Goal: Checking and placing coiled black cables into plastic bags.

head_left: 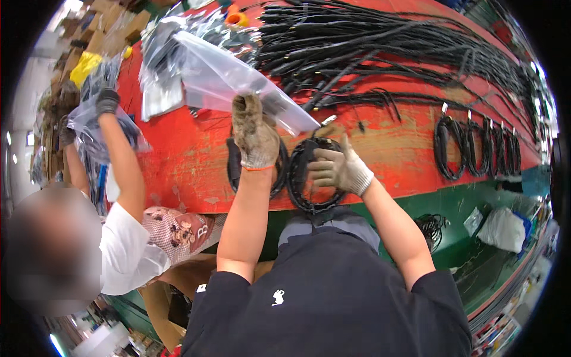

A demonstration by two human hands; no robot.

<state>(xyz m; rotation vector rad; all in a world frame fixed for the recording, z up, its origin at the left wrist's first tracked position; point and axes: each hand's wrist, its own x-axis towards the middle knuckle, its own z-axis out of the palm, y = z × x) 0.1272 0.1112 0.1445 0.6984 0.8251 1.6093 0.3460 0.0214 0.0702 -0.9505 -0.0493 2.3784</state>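
Black coiled cable (309,175) half behind right hand (339,169)

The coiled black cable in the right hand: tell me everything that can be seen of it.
The coiled black cable is a thin, rubbery-looking cord wound into a round loop of several turns. It stands roughly upright at the near edge of the red worktable, held by the gloved right hand, whose fingers reach through the loop. A second similar coil lies just left of it, under the left hand, which grips a clear plastic bag. Its ends cannot be made out.
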